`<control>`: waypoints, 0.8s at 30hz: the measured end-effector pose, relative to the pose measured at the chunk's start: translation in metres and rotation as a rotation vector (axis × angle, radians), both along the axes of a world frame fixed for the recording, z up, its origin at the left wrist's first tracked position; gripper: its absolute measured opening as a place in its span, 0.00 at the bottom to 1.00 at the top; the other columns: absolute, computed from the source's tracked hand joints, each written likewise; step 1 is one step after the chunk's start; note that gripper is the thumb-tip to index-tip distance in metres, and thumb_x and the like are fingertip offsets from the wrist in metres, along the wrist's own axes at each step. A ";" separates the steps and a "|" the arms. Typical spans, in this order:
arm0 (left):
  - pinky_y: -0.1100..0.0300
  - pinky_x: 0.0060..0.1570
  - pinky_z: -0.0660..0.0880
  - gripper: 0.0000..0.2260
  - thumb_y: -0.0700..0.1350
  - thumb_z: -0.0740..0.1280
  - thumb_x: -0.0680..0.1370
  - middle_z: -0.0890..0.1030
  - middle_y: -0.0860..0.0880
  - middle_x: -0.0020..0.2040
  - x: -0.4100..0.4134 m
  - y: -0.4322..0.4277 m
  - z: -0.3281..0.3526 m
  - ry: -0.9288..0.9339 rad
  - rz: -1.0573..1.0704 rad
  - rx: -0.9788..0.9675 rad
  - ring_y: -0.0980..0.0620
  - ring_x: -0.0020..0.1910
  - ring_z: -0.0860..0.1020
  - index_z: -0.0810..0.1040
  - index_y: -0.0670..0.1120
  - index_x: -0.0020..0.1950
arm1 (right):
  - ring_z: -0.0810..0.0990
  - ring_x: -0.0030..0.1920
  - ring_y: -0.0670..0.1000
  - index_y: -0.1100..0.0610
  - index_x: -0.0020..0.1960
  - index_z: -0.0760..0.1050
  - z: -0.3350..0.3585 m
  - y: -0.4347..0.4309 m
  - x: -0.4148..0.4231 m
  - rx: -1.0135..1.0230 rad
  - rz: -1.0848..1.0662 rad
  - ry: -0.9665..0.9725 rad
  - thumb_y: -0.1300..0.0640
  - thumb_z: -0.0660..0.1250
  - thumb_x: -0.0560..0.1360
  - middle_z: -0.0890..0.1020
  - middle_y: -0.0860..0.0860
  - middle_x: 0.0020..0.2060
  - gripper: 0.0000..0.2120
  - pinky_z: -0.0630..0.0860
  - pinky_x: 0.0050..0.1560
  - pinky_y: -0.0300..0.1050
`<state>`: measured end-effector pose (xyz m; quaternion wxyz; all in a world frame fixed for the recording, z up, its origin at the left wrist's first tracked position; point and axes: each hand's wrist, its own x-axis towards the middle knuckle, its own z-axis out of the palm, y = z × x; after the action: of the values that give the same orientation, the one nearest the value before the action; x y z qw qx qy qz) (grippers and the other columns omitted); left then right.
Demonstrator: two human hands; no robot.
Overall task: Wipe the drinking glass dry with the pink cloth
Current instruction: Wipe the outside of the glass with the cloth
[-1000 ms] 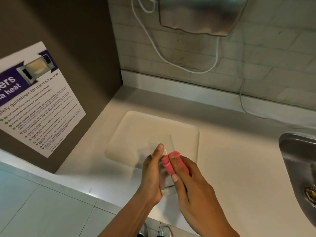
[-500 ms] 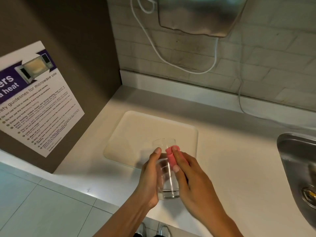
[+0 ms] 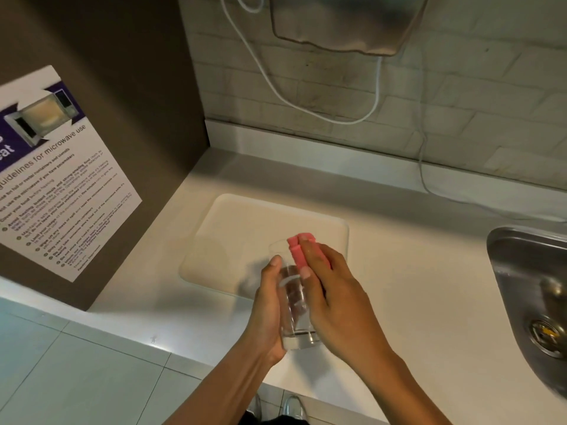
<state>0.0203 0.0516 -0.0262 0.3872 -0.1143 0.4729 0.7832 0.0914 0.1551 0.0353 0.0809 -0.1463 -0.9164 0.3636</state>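
Observation:
A clear drinking glass (image 3: 293, 302) is held tilted above the white counter, its rim pointing away from me. My left hand (image 3: 270, 305) wraps around its left side and grips it. My right hand (image 3: 334, 299) presses a folded pink cloth (image 3: 297, 248) against the glass's right side near the rim. Most of the cloth is hidden under my fingers.
A white mat (image 3: 245, 228) lies on the counter (image 3: 414, 271) just beyond my hands. A steel sink (image 3: 534, 296) is at the right. A brown panel with a microwave poster (image 3: 58, 179) stands at the left. A white cable (image 3: 306, 108) hangs on the tiled wall.
The pink cloth has slid along the glass's side toward the rim. Both hands and the glass have shifted slightly away from me.

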 end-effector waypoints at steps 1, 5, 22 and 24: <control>0.38 0.66 0.80 0.32 0.69 0.70 0.74 0.86 0.34 0.63 -0.005 0.000 0.002 0.007 -0.001 0.009 0.35 0.63 0.85 0.86 0.45 0.65 | 0.71 0.65 0.35 0.31 0.78 0.53 -0.003 -0.005 0.005 0.038 0.014 -0.008 0.43 0.47 0.85 0.60 0.34 0.76 0.22 0.63 0.58 0.21; 0.49 0.45 0.85 0.32 0.66 0.69 0.73 0.88 0.36 0.54 -0.007 -0.002 0.001 -0.008 -0.018 0.081 0.40 0.52 0.88 0.86 0.42 0.65 | 0.68 0.63 0.27 0.28 0.77 0.54 -0.005 0.002 0.014 -0.051 0.020 -0.031 0.42 0.48 0.85 0.65 0.32 0.72 0.22 0.62 0.56 0.18; 0.35 0.62 0.80 0.43 0.72 0.69 0.67 0.84 0.29 0.64 -0.019 -0.004 0.009 0.000 0.009 -0.043 0.32 0.60 0.85 0.82 0.40 0.68 | 0.70 0.67 0.34 0.25 0.76 0.48 -0.009 -0.015 0.026 0.053 0.024 -0.041 0.38 0.45 0.83 0.60 0.30 0.73 0.23 0.62 0.58 0.20; 0.35 0.62 0.80 0.46 0.71 0.70 0.66 0.82 0.29 0.65 -0.019 -0.004 0.010 -0.017 0.001 -0.046 0.33 0.58 0.84 0.78 0.37 0.72 | 0.70 0.66 0.34 0.22 0.74 0.49 -0.009 -0.012 0.030 0.009 0.022 -0.050 0.36 0.44 0.82 0.62 0.29 0.72 0.22 0.63 0.57 0.19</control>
<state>0.0008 0.0477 -0.0160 0.3879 -0.1302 0.4876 0.7713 0.1218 0.1431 0.0259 0.0544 -0.1451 -0.9213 0.3567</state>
